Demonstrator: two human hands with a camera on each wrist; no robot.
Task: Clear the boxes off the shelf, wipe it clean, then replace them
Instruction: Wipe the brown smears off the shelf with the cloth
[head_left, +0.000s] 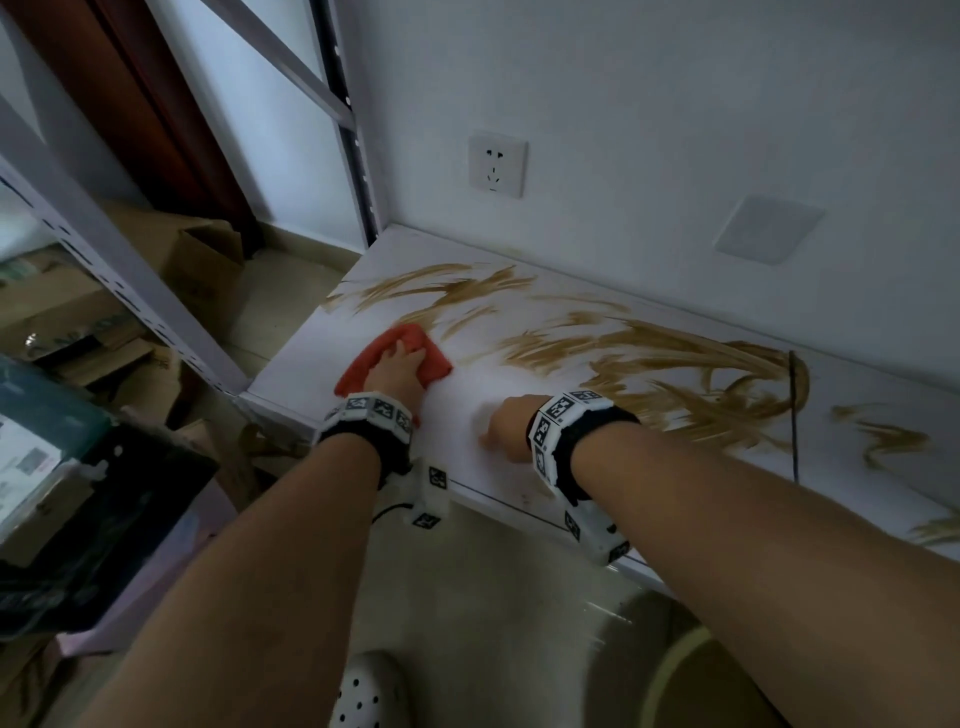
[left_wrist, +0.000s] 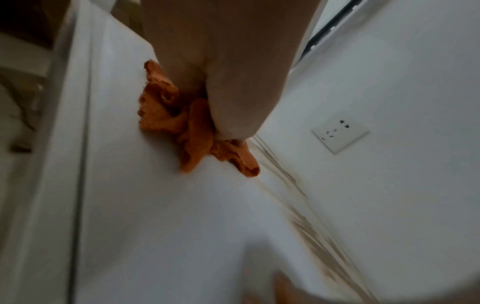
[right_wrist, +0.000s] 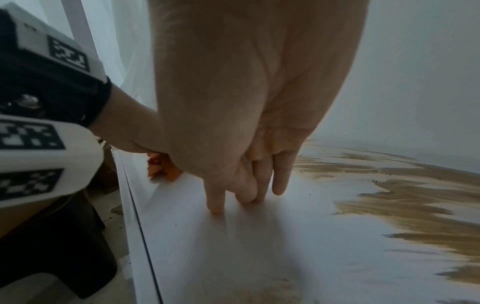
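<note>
Wiping under way on the white shelf (head_left: 519, 374): board bare of boxes, smeared with brown streaks (head_left: 675, 358) across the back and right portions. Front-left patch reads white. A thin dark seam line (head_left: 793, 415) crosses the board toward the right.

Orange cloth (head_left: 395, 358) lies bunched on the shelf near its left end, just short of the nearest streaks. Left hand (head_left: 397, 371) sits on top of it, palm down, fingers spread over the fabric and pressing it to the board; from the left wrist view the cloth (left_wrist: 192, 131) crumples out from under the hand on both sides. Whether the fingers curl into the fabric, cannot tell.

Right hand (head_left: 506, 426) rests on the shelf near the front edge, to the right of the cloth and apart from it. It holds nothing; in the right wrist view the fingertips (right_wrist: 217, 203) point down and touch the white surface, fingers close together and fairly straight.

Both wrists carry white-and-black marker bands.

Cardboard boxes (head_left: 202, 260) sit on the floor to the left of the shelf unit, beyond a grey perforated upright (head_left: 104, 260); more boxes and dark items crowd the lower left. On the wall behind the shelf, a white power socket (head_left: 497, 163) and, to its right, a blank white plate (head_left: 769, 228). A perforated white shoe (head_left: 363, 691) shows on the tiled floor below.
</note>
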